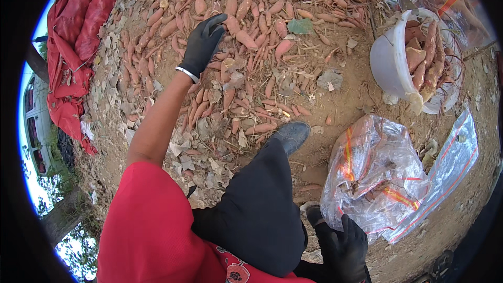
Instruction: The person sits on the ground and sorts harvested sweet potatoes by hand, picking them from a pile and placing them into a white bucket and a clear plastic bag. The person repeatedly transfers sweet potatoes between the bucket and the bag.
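Note:
My left hand (203, 45), in a black glove with a white band at the wrist, reaches over a wide heap of reddish sweet potatoes (285, 47). Its thumb and fingers curve around the near end of one sweet potato (232, 25), fingertips against its sides. Low on the right, my right hand (347, 246), also black-gloved, holds nothing and has its fingers apart. It is beside the lower edge of a crumpled clear plastic bag (372, 162) with red and yellow stripes. Part of the right hand's palm is hidden.
A white bucket (386, 63) holding large sweet potatoes leans at the upper right, near another filled clear bag (461, 8). A flat plastic sheet (445, 173) lies beside the crumpled bag. Red mesh sacks (78, 26) stand far left. My boot (292, 135) is at the heap's near edge.

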A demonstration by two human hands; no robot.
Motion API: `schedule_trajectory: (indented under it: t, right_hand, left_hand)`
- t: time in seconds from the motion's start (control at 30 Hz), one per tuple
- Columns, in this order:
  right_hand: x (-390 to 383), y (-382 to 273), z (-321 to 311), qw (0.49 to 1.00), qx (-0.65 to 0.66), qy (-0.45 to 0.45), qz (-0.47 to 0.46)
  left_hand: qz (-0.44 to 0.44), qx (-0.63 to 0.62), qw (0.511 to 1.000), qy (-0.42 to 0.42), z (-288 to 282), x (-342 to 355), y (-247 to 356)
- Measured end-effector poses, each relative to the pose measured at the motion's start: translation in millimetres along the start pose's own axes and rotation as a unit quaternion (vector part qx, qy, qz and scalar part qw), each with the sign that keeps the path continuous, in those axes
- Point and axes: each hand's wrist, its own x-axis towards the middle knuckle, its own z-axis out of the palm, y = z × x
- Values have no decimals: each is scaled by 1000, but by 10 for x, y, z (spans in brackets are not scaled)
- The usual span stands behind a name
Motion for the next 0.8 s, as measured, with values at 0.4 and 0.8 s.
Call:
schedule_trajectory:
  t: [0.4, 0.8]
  right_hand:
    - [157, -45, 25, 999, 15, -48, -1]
    - [351, -333, -119, 999, 33, -28, 12]
  left_hand:
    - [-52, 404, 913, -8, 260, -898, -630]
    - [-169, -347, 919, 82, 79, -539, -38]
